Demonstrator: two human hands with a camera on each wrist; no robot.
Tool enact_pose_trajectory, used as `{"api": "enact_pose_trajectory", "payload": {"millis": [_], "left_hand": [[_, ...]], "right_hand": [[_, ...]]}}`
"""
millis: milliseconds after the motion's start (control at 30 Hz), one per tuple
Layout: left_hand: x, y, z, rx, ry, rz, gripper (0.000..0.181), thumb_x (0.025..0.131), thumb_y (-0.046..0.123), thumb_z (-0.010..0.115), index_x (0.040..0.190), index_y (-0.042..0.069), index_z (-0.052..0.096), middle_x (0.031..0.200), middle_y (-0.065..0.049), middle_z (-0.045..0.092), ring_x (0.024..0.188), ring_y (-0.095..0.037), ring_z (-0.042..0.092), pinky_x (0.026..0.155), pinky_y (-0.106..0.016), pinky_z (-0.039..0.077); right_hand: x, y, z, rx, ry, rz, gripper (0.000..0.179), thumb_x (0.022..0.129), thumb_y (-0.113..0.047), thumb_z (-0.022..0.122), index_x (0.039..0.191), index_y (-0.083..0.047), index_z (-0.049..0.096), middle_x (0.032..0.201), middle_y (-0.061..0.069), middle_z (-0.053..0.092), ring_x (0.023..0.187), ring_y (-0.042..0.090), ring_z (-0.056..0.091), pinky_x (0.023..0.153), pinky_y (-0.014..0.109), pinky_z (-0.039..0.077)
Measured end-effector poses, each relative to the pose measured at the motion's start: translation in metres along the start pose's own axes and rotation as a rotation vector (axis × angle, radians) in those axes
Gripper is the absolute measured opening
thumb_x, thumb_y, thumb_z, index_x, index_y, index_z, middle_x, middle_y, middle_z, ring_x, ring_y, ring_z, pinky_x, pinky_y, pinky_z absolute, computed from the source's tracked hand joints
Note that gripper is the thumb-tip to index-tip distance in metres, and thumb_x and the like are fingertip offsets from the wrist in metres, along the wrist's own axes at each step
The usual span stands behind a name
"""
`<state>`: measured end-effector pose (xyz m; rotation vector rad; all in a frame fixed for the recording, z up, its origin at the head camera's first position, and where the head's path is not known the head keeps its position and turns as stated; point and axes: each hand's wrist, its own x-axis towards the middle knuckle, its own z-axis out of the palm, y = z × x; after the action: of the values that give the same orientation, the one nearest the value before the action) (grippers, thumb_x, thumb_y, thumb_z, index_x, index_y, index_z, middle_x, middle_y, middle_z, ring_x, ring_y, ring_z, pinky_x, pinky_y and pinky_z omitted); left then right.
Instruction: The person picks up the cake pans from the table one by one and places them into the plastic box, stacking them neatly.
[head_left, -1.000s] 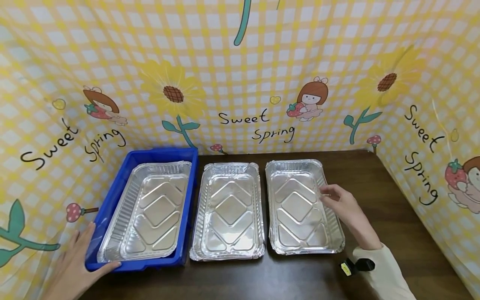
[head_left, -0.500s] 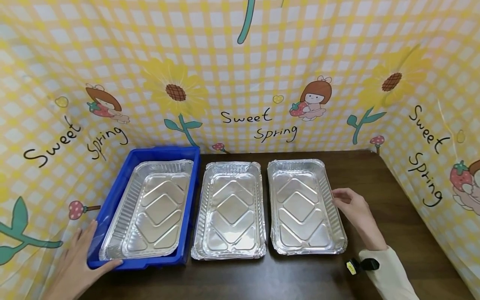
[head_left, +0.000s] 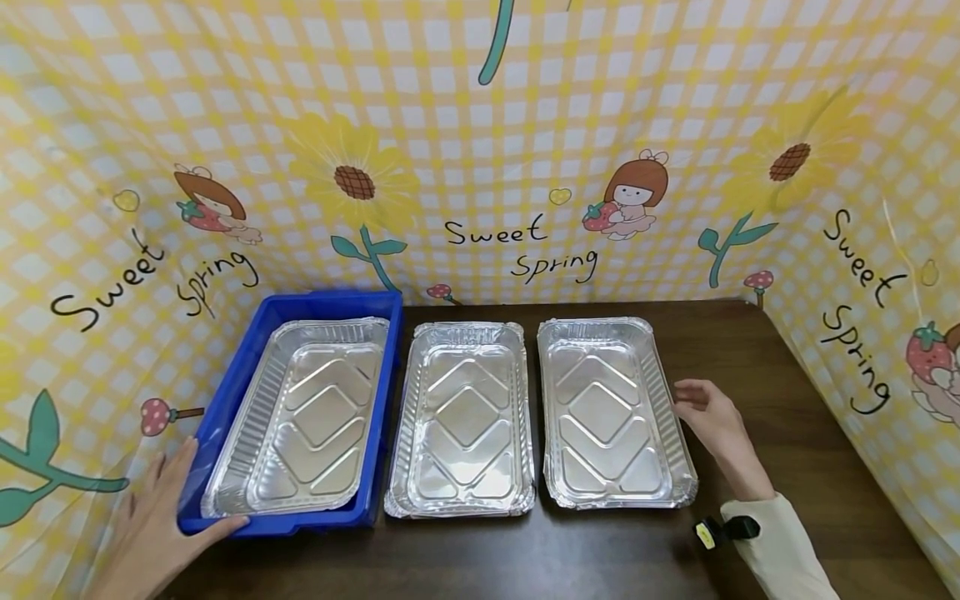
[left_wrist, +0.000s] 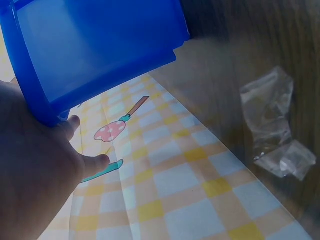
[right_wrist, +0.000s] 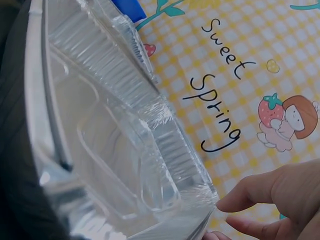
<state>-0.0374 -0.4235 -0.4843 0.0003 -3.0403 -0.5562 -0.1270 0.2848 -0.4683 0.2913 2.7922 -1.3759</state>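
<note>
My left hand [head_left: 153, 525] holds the near left corner of a blue plastic bin [head_left: 292, 527], thumb on the front rim and fingers along the left side. Inside the bin lies a foil pan [head_left: 322, 417]. Two more foil pans stand to its right, a middle pan [head_left: 461, 417] and a right pan [head_left: 607, 417]. Just outside the right pan's right rim is my right hand [head_left: 716, 425], thumb and index finger apart. In the right wrist view, the index fingertip [right_wrist: 222, 204] is close to the pan's rim; whether it touches cannot be told. Nothing shows between the fingers.
A dark wooden table [head_left: 480, 558] carries the bin and pans. Yellow checked cloth [head_left: 480, 150] hangs behind and on both sides. Crumpled clear plastic [left_wrist: 275, 125] lies on a brown surface in the left wrist view.
My right hand has moved from over the right pan's right side to just outside its rim. The view has shifted slightly. My left hand stays on the bin's corner.
</note>
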Motion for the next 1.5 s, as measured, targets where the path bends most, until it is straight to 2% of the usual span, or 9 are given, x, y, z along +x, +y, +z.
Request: {"api": "enact_pose_trajectory", "payload": {"millis": [167,267,400,500,633,700,933,1267,1500], "left_hand": [[-0.002,0.0,-0.001,-0.005,0.001,0.005,0.128,0.088,0.056,0.08,0.17,0.01,-0.007,0.167,-0.04,0.007,0.156,-0.055,-0.013,0.113,-0.073,-0.025],[-0.002,0.001,-0.002,-0.006,-0.003,0.0,0.128,0.088,0.056,0.079,0.17,0.01,-0.008,0.167,-0.04,0.006,0.156,-0.056,-0.013,0.113,-0.072,-0.025],[0.0,0.003,-0.003,-0.003,-0.008,-0.007,0.128,0.089,0.057,0.079,0.169,0.01,-0.008,0.167,-0.04,0.006,0.156,-0.056,-0.012,0.113,-0.073,-0.024],[-0.001,0.003,-0.003,-0.002,-0.009,-0.005,0.128,0.089,0.057,0.079,0.17,0.01,-0.008,0.167,-0.04,0.006,0.156,-0.055,-0.013,0.113,-0.074,-0.024],[-0.001,0.004,-0.004,-0.005,-0.016,-0.006,0.128,0.089,0.057,0.079,0.169,0.01,-0.009,0.167,-0.04,0.006,0.156,-0.055,-0.013,0.113,-0.073,-0.023],[0.0,0.004,-0.003,-0.006,-0.02,-0.011,0.128,0.089,0.057,0.079,0.169,0.01,-0.009,0.166,-0.041,0.005,0.156,-0.055,-0.013,0.114,-0.073,-0.023],[0.0,0.003,-0.003,-0.016,-0.018,-0.019,0.128,0.089,0.056,0.079,0.169,0.01,-0.009,0.166,-0.041,0.006,0.155,-0.056,-0.013,0.114,-0.074,-0.022],[0.0,0.004,-0.003,-0.013,-0.014,-0.022,0.127,0.089,0.057,0.078,0.17,0.01,-0.008,0.167,-0.04,0.006,0.155,-0.056,-0.012,0.114,-0.075,-0.021],[0.0,0.005,-0.004,-0.015,-0.015,-0.024,0.128,0.089,0.057,0.078,0.169,0.009,-0.009,0.166,-0.042,0.004,0.156,-0.056,-0.012,0.114,-0.075,-0.02]], "right_hand": [[0.003,0.006,0.001,0.03,-0.037,0.046,0.048,0.101,-0.008,0.062,0.143,0.012,0.049,0.136,0.037,0.059,0.128,0.051,0.057,0.101,0.05,0.048],[0.004,0.008,0.002,0.058,-0.057,0.067,0.052,0.102,-0.008,0.061,0.147,0.012,0.044,0.139,0.038,0.057,0.129,0.05,0.055,0.096,0.04,0.051],[0.007,0.01,0.003,0.098,-0.073,0.088,0.056,0.103,-0.008,0.059,0.15,0.014,0.038,0.14,0.041,0.053,0.127,0.049,0.056,0.08,0.022,0.053],[0.008,0.012,0.004,0.131,-0.074,0.098,0.055,0.104,-0.006,0.058,0.15,0.015,0.037,0.14,0.042,0.053,0.12,0.041,0.061,0.075,0.017,0.053],[0.008,0.016,0.005,0.154,-0.076,0.11,0.054,0.104,-0.006,0.058,0.15,0.013,0.038,0.139,0.041,0.054,0.103,0.016,0.065,0.076,0.018,0.055],[0.008,0.017,0.005,0.162,-0.08,0.115,0.054,0.104,-0.007,0.058,0.151,0.012,0.038,0.138,0.04,0.055,0.099,0.009,0.063,0.077,0.02,0.055],[0.007,0.017,0.004,0.158,-0.095,0.12,0.053,0.105,-0.01,0.056,0.151,0.01,0.04,0.139,0.039,0.056,0.104,0.014,0.063,0.079,0.025,0.055],[0.01,0.02,0.005,0.154,-0.107,0.124,0.053,0.104,-0.01,0.055,0.151,0.012,0.043,0.133,0.037,0.06,0.096,0.008,0.06,0.081,0.028,0.057],[0.014,0.023,0.003,0.188,-0.144,0.129,0.057,0.102,-0.011,0.055,0.153,0.013,0.043,0.123,0.025,0.067,0.092,0.003,0.06,0.081,0.027,0.059]]}}
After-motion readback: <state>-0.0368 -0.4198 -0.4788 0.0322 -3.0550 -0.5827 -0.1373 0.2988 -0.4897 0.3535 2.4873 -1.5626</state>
